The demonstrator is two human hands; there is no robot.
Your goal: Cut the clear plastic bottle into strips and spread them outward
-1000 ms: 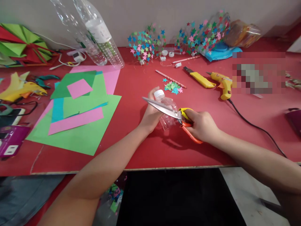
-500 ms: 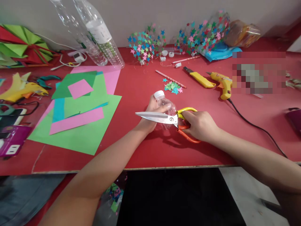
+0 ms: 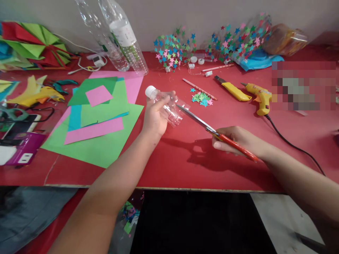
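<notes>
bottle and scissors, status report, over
Left grip closed on clear bottle, cap on. Right grip holds scissors, blade tips at bottle. Paper stars beyond, seemingly out of the way.

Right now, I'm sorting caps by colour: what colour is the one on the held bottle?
The cap is white, shown best in the head view.

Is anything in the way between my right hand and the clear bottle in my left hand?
Only the scissors that your right hand itself holds, pointing toward the clear bottle; nothing else visible stands between. Whether their tip touches it, I can't tell.
</notes>
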